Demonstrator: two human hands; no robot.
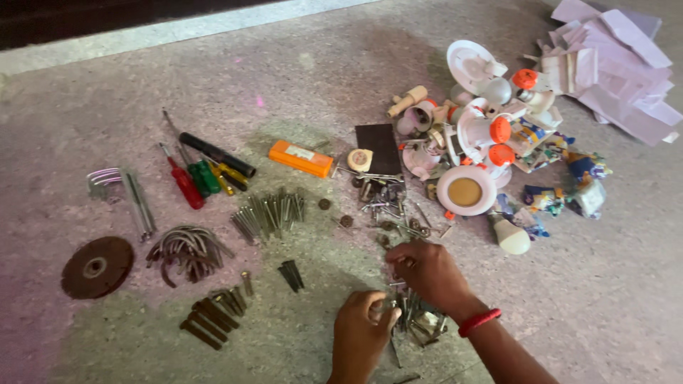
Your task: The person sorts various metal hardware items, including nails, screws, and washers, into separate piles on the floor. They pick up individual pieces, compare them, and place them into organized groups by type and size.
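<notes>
We are crouching over a speckled stone floor (626,284), and nearest to us, by its near edge, both our hands are working in a small heap of screws and nails (418,320). Our left hand (361,334) is curling its fingers inward, pinching at something thin from that heap, though we cannot tell exactly which piece. Our right hand (429,274), wearing a red bangle (479,321) at the wrist, is lying over the far side of the heap with fingers bent and clenching loosely around small metal bits.

Just left of us, dark bolts (210,316) are lying in a row, and a few black screws (290,274) are sitting near them. Further left, a round rusty grinding disc (97,267) is resting flat, beside a bundle of curved metal hooks (186,250).

Moving farther, a cluster of long nails (269,213) is lying mid-floor, with hex keys (122,190) toward the left edge. Beyond them, screwdrivers (203,174) with red, green and yellow handles are lying together, and an orange box (300,158) is sitting just beside a dark square plate (378,148).

Toward the far right, a pile of white and orange lamp holders (478,135) is spreading out, a white bulb (512,237) lying at its near side, and crumpled pale papers (615,60) are filling the far right corner.
</notes>
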